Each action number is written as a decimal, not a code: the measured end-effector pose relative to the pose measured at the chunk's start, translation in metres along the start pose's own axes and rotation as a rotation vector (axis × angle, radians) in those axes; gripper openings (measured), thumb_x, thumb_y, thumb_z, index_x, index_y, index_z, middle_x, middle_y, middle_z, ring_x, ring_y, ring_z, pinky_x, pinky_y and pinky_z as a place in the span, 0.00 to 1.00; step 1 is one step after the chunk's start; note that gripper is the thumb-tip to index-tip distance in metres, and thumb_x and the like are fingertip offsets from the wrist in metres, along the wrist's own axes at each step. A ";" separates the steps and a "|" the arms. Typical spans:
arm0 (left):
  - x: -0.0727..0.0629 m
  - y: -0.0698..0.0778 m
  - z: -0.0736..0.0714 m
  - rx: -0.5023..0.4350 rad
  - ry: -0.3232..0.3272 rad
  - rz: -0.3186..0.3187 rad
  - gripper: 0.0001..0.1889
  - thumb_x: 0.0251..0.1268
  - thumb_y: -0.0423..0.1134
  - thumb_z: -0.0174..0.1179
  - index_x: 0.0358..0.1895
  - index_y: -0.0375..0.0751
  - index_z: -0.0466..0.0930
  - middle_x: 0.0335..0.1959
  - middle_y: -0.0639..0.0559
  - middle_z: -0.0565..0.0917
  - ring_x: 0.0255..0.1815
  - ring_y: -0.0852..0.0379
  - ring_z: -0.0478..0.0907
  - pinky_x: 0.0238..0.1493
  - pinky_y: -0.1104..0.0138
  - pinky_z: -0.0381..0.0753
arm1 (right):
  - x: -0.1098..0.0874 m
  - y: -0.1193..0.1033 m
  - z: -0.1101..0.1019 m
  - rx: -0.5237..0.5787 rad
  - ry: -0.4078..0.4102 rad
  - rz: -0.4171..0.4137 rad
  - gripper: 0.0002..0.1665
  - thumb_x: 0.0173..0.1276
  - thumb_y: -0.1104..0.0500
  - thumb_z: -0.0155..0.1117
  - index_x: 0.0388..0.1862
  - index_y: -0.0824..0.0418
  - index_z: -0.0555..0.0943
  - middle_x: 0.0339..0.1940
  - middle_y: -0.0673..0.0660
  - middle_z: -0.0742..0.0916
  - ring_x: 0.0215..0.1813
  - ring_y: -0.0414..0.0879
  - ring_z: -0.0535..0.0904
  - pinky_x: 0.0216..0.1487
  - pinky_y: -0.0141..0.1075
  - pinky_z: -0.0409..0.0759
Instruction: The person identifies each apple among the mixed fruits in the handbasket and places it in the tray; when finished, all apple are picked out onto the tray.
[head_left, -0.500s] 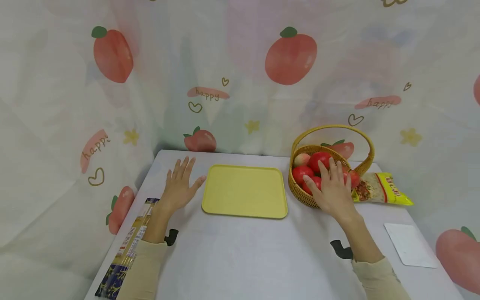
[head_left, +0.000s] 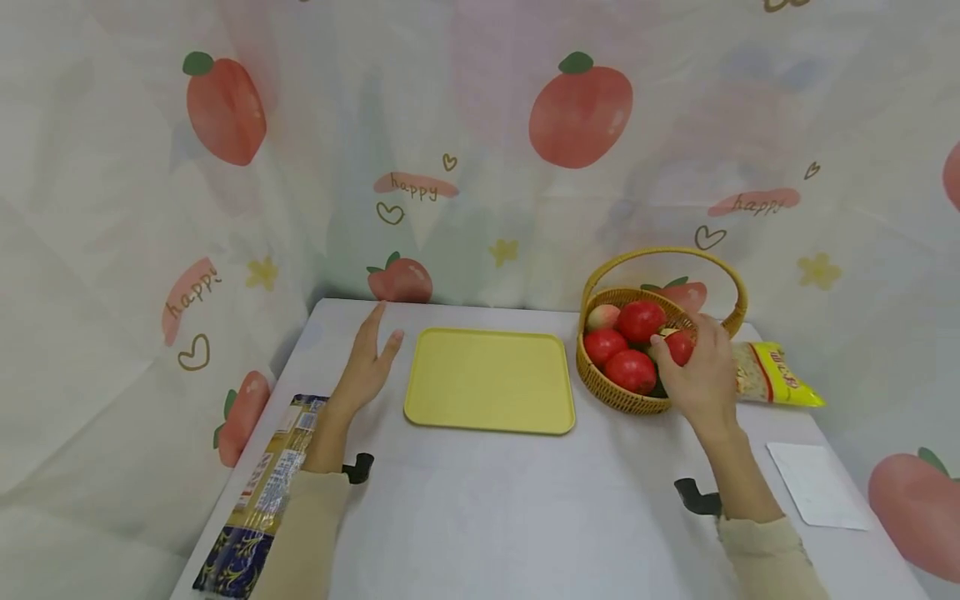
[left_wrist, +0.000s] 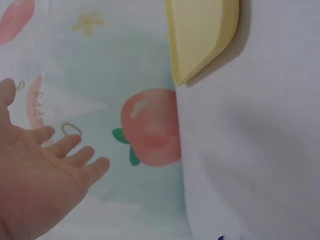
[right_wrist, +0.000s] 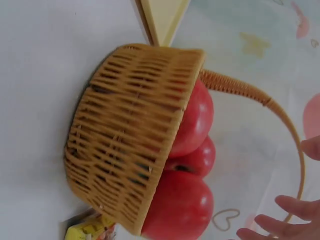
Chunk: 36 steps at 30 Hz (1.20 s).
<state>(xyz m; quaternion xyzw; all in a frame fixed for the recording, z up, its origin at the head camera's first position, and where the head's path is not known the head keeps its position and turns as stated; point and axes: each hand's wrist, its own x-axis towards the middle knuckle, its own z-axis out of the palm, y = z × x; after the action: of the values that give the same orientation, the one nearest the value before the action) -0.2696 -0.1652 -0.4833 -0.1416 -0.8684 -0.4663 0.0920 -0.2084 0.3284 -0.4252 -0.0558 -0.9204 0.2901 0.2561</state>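
A wicker basket (head_left: 611,392) stands at the back right of the table, full of round red fruit (head_left: 630,372) and one paler, peach-coloured fruit (head_left: 602,317). Above its right side is my right hand (head_left: 705,379), thumb and fingers apart and slightly bent. In the head view a red fruit (head_left: 680,346) shows between them; the right wrist view has the fingers (right_wrist: 282,227) clear of the fruit. My left hand (head_left: 363,375) hovers left of a yellow tray (head_left: 489,382), touching nothing. Its fingers (left_wrist: 75,159) are spread in the left wrist view.
A long gold-and-blue packet (head_left: 262,500) lies along the table's left edge, partly under the left forearm. Right of the basket is a yellow snack bag (head_left: 783,379). A white flat sheet (head_left: 817,485) lies near the right edge. Printed cloth hangs behind and beside the table.
My right hand has shifted right over the basket, uncovering the fruit at the front, and its fingers have bent. The left hand has turned edge-on and risen slightly.
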 end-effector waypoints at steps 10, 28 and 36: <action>-0.001 -0.018 0.008 -0.282 0.049 -0.157 0.35 0.85 0.58 0.39 0.86 0.52 0.44 0.84 0.40 0.55 0.84 0.43 0.52 0.82 0.44 0.55 | 0.011 0.036 -0.021 0.171 0.013 0.310 0.39 0.76 0.42 0.60 0.78 0.61 0.70 0.74 0.65 0.77 0.73 0.63 0.74 0.72 0.54 0.76; 0.010 -0.026 0.025 -0.540 0.038 -0.470 0.38 0.83 0.56 0.45 0.85 0.42 0.46 0.82 0.36 0.60 0.82 0.40 0.57 0.82 0.46 0.56 | 0.036 0.064 -0.020 0.791 0.034 0.946 0.50 0.67 0.45 0.75 0.83 0.54 0.64 0.42 0.45 0.87 0.32 0.40 0.89 0.33 0.40 0.90; 0.008 -0.040 0.035 -0.827 -0.056 -0.480 0.35 0.86 0.46 0.42 0.86 0.39 0.41 0.84 0.37 0.52 0.86 0.44 0.46 0.86 0.53 0.42 | 0.034 0.065 -0.011 0.751 0.034 0.973 0.63 0.65 0.47 0.77 0.85 0.46 0.43 0.83 0.58 0.56 0.39 0.34 0.83 0.41 0.45 0.90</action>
<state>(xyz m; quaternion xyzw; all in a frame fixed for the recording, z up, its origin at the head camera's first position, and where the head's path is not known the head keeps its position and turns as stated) -0.2916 -0.1554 -0.5316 0.0257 -0.6202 -0.7769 -0.1056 -0.2355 0.3961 -0.4390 -0.3803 -0.6200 0.6772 0.1112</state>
